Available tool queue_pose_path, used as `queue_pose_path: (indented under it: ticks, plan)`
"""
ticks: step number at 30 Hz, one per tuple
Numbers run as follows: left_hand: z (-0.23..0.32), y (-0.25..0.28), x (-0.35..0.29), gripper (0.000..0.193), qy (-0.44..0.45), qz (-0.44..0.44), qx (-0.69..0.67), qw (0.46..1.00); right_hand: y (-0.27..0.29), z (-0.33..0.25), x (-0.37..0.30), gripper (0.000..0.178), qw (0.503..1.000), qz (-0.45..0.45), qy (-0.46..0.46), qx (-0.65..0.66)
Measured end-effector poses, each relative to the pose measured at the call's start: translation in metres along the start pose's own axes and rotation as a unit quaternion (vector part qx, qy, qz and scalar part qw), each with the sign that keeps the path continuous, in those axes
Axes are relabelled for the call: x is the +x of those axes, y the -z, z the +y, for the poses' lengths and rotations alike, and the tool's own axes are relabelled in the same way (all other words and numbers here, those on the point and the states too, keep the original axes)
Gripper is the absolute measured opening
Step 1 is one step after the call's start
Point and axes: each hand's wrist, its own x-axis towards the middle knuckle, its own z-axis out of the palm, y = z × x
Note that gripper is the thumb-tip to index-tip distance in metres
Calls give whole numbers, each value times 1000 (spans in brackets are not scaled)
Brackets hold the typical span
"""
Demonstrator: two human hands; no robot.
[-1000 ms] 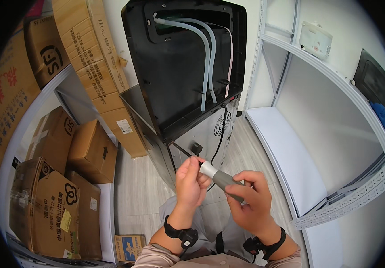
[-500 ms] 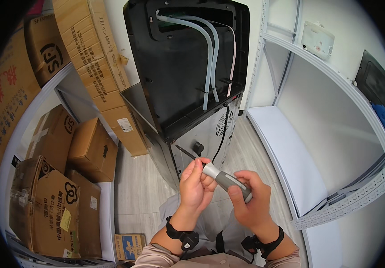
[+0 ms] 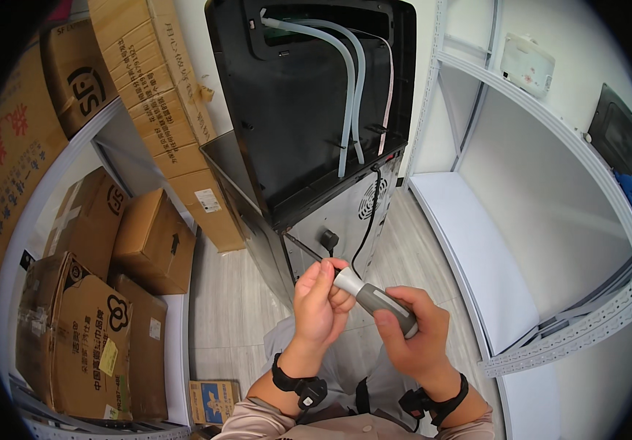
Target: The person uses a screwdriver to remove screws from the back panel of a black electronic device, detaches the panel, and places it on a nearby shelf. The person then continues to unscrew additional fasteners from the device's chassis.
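Observation:
A screwdriver (image 3: 382, 302) with a grey handle and dark shaft lies across both hands. My right hand (image 3: 420, 334) is wrapped round the handle. With its fingers, my left hand (image 3: 322, 304) pinches the shaft just ahead of the silver collar. The tip points up and left, at the lower left corner of the black back panel (image 3: 287, 110) of a tall appliance; whether it touches a screw there is too small to tell. Two pale tubes (image 3: 346, 103) run down inside that panel. Below it a metal plate (image 3: 316, 253) carries a vent grille, a power cord and a black plug (image 3: 328, 238).
Cardboard boxes (image 3: 153, 242) fill the shelf on the left, and a tall carton (image 3: 158, 110) leans beside the appliance. On the right stands a white metal shelf unit (image 3: 470, 257) with a perforated frame. A small blue-and-brown box (image 3: 213, 402) rests on the floor near my left arm.
The view has shifted slightly, so the appliance sits a little further right. Both hands keep their hold on the screwdriver, and its tip is now closer to the panel's corner.

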Motion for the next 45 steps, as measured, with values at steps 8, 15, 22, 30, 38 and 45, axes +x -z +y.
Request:
queue_pose_path:
  ticks: [8, 15, 22, 30, 38, 45]
  plan:
    - [4, 2, -1, 26, -1, -9, -13, 1000, -4, -8, 0, 32, 1000, 1, 11, -15]
    - [3, 1, -2, 26, 7, -13, -19, 1000, -4, -7, -2, 33, 999, 12, 22, -23]
    - [5, -3, -2, 27, 11, -1, -4, 1000, -6, -8, -2, 32, 999, 22, 18, -17]
    - [6, -4, -2, 30, -6, 11, 8, 1000, -3, -10, 6, 40, 994, -8, 107, -34]
    - [0, 0, -5, 37, -3, 11, 5, 1000, 1, -12, 6, 36, 991, -37, 121, -48]
    - [-2, 0, -9, 42, 15, -71, 132, 989, 5, -4, 14, 31, 931, -67, 299, -197]
